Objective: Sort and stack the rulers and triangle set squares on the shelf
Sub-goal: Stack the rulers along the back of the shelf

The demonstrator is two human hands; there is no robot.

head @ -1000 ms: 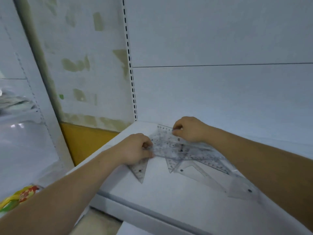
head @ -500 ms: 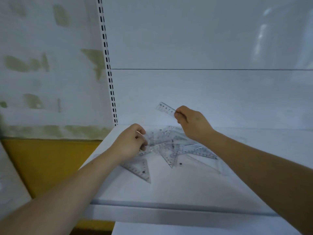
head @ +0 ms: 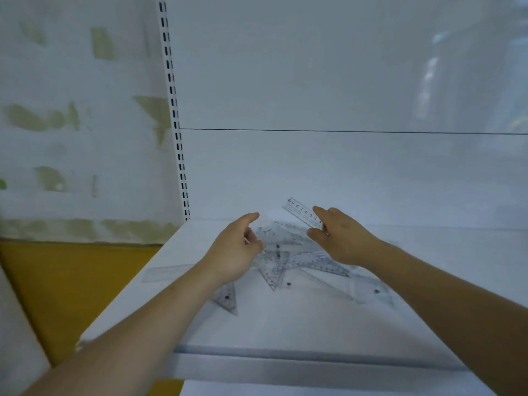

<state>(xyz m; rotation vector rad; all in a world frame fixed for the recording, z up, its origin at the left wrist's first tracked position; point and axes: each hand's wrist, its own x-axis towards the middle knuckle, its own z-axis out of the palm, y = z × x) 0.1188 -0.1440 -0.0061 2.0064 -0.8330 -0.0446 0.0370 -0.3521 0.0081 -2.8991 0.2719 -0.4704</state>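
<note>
Pinched light, stiff, prob. slick ruler (head: 300,212) by lower end w/ right hand (head: 345,241), held left hand (head: 234,252) loose, empty over set squares (head: 281,262) near shelf (head: 285,327) back edge.

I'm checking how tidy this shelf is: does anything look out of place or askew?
Yes. The clear set squares lie in a criss-cross heap on the shelf, pointing every way, not stacked. A lone ruler lies apart near the shelf's left edge. The right hand pinches a short ruler above the heap.

Ruler (head: 303,212): seemingly "10" to "4"
</note>
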